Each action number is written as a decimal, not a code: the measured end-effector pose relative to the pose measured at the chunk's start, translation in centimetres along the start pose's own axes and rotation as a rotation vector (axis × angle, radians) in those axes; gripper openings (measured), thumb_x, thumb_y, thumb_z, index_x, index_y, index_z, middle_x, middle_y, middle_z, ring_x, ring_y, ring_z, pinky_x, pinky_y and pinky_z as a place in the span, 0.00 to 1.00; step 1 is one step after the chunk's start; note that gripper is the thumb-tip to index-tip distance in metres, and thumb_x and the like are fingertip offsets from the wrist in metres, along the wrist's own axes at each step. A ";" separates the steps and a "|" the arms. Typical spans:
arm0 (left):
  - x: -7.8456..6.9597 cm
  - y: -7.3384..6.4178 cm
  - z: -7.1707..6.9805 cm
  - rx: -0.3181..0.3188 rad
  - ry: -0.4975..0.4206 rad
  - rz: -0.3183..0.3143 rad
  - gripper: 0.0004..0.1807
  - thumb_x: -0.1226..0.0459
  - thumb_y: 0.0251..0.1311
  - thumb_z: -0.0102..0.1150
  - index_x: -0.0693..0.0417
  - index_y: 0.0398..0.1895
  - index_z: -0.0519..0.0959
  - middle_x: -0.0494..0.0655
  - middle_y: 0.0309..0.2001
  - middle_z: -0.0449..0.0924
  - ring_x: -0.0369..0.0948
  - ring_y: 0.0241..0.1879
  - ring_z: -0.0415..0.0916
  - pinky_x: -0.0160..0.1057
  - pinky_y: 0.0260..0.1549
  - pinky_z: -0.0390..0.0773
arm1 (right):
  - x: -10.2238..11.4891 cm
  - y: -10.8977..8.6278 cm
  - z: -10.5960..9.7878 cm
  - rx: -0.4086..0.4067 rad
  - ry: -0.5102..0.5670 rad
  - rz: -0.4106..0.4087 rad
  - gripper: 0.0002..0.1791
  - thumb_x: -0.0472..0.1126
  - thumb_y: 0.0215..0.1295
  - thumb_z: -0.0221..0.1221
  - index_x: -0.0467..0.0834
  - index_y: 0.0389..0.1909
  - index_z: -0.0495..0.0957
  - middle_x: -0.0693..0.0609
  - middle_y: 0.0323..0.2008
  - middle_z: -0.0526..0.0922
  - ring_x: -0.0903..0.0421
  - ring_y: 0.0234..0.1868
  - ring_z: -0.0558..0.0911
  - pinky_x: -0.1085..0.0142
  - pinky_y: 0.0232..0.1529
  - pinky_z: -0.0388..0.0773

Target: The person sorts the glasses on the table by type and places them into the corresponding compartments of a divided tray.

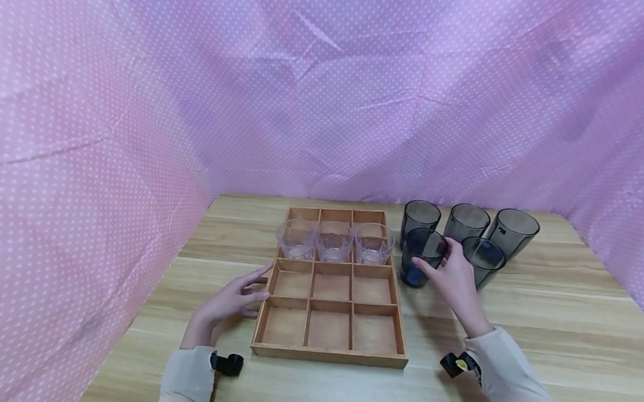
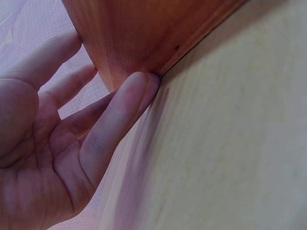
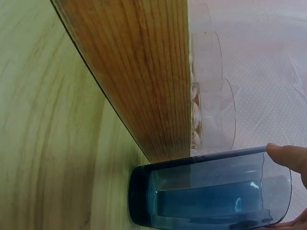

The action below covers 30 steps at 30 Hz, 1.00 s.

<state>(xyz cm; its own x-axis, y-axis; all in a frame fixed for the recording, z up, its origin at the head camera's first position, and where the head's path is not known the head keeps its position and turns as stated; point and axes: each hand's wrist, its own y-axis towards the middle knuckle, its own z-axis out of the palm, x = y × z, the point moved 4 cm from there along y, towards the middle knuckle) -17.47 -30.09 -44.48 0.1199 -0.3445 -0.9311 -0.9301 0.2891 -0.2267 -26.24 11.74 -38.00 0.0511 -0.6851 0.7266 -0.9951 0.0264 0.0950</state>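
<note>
A wooden compartment box (image 1: 328,355) lies on the table, its side wall (image 2: 144,38) close up in the left wrist view. My left hand (image 1: 235,296) touches its left side with fairly straight fingers. Three clear glasses (image 1: 333,243) stand side by side in the second row from the back. Right of the box, my right hand (image 1: 454,273) grips a dark tinted glass (image 1: 416,268) near its rim, thumb on the near side. In the right wrist view that glass (image 3: 211,191) has its base close to the tabletop, right beside the box wall.
Several more dark tinted glasses stand behind and right of the gripped one, including a back left glass (image 1: 421,214), a back right glass (image 1: 515,230) and a nearer glass (image 1: 486,262). A pink dotted cloth (image 1: 325,117) encloses the back and sides of the wooden table (image 1: 554,331).
</note>
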 end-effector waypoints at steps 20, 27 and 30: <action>0.3 0.0 0.1 -0.004 -0.007 -0.001 0.40 0.57 0.68 0.55 0.42 0.78 0.47 0.73 0.72 0.47 0.67 0.64 0.64 0.51 0.47 0.84 | -0.3 -0.3 0.1 -0.108 0.025 -0.028 0.45 0.51 0.52 0.71 0.32 0.65 0.64 0.30 0.58 0.75 0.37 0.50 0.81 0.47 0.53 0.77; 0.2 0.1 0.2 -0.006 -0.009 -0.001 0.40 0.57 0.68 0.55 0.42 0.78 0.47 0.72 0.72 0.47 0.67 0.64 0.64 0.52 0.49 0.83 | 0.4 -0.8 -0.6 -0.147 0.024 -0.058 0.43 0.50 0.51 0.71 0.35 0.64 0.66 0.33 0.55 0.79 0.41 0.48 0.81 0.49 0.52 0.76; 0.3 0.0 0.2 -0.005 -0.009 0.001 0.40 0.57 0.68 0.55 0.43 0.78 0.47 0.73 0.72 0.47 0.67 0.64 0.64 0.52 0.48 0.83 | 1.2 -1.1 -1.1 -0.153 0.047 -0.081 0.43 0.49 0.51 0.72 0.35 0.64 0.66 0.33 0.55 0.79 0.39 0.52 0.80 0.47 0.53 0.77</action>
<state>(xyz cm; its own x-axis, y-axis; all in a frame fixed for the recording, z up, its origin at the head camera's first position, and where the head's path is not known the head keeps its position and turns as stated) -17.39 -29.99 -44.83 0.1219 -0.3364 -0.9338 -0.9319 0.2851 -0.2243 -24.98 11.68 -36.53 0.1380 -0.6548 0.7431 -0.9633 0.0858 0.2545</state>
